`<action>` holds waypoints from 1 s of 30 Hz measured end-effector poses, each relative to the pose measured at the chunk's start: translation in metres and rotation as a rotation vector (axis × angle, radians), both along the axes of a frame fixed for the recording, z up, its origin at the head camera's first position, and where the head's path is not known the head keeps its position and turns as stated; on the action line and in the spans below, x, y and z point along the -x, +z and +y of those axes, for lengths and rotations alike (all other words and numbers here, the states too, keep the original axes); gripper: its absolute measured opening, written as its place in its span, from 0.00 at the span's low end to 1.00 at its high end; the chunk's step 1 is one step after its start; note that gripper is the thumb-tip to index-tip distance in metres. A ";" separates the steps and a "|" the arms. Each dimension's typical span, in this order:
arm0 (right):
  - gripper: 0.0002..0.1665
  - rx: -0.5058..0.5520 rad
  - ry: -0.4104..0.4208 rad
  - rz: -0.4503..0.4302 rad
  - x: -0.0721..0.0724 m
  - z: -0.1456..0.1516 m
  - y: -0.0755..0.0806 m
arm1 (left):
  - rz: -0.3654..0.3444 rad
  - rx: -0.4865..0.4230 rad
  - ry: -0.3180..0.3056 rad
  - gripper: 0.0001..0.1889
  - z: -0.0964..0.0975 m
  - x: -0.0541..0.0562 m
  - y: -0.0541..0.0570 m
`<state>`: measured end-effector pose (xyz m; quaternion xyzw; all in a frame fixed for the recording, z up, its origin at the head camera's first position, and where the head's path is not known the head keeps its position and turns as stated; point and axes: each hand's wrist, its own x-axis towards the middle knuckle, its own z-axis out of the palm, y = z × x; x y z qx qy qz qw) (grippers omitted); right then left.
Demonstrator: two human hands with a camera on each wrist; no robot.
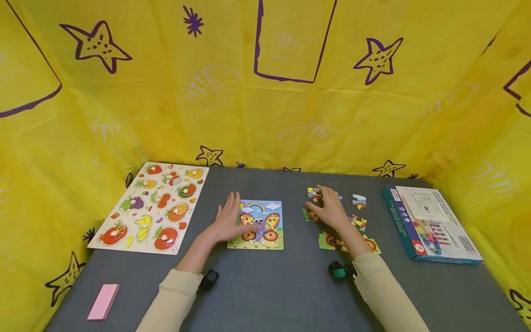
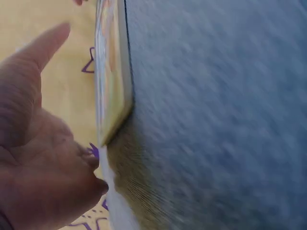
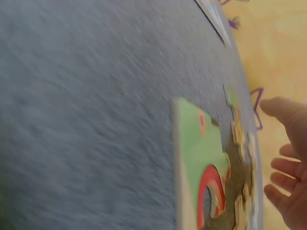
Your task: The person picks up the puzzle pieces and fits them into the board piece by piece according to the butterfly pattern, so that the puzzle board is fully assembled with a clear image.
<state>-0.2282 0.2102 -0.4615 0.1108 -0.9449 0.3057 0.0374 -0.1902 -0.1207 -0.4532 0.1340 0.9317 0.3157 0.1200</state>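
Observation:
A square butterfly picture board (image 1: 271, 226) lies on the table in front of the person. Over its left side is the left hand (image 1: 226, 223), fingers straight and thumb stretched across the picture; the left wrist view shows this hand (image 2: 36, 139) beside the board's edge (image 2: 125, 62), with nothing in its grasp. To the right, the right hand (image 1: 332, 211) hovers over loose jigsaw pieces, its fingers spread and gently bent. One piece (image 1: 314, 193) lies by its fingertips, another (image 1: 309, 215) below the thumb. A green corner piece (image 3: 194, 143) shows large in the right wrist view.
More jigsaw pieces lie around the right hand, including a blue one (image 1: 359, 201) and a corner one (image 1: 372, 244). A fruit peg board (image 1: 128, 221) is at left, a pink block (image 1: 103, 302) at front left, and a flat box (image 1: 439, 226) at right. Yellow cloth (image 1: 257, 124) hangs behind.

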 end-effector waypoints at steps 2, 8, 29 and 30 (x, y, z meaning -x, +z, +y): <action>0.43 0.004 0.008 -0.004 0.006 0.005 -0.001 | -0.036 0.011 -0.031 0.63 -0.005 0.000 -0.004; 0.39 -0.007 0.029 -0.013 0.019 0.017 -0.003 | -0.079 -0.007 -0.122 0.68 -0.019 0.001 -0.015; 0.34 -0.063 -0.052 -0.083 0.030 0.029 -0.008 | -0.071 -0.099 -0.215 0.70 -0.028 -0.001 -0.016; 0.34 -0.059 -0.054 -0.085 0.030 0.029 -0.007 | -0.069 -0.098 -0.215 0.70 -0.028 -0.001 -0.016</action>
